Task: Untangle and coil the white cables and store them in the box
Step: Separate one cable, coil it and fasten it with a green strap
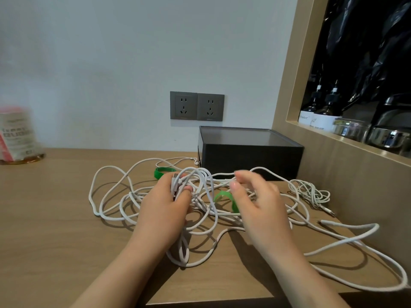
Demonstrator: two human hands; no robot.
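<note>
1. The white cables [203, 174] are lying in one loose tangle on the desk [55, 218] across the middle of the frame, with loops trailing toward the lower right. None is sitting in the box [251, 158] yet.
2. The left hand [164, 205] is gripping a gathered bunch of loops at the tangle's centre, fingers curled round it.
3. The right hand [260, 205] is hovering just right of that bunch, fingers loosely curled and blurred. I cannot tell whether it is pinching a strand.
4. Untangling is seemingly the step in hand. The next move is probably calling for one free end to be drawn back through the crossings before any coiling.
5. Two green ties [223, 195] are lying among the strands, and the black box is standing just behind, right of centre.
</note>
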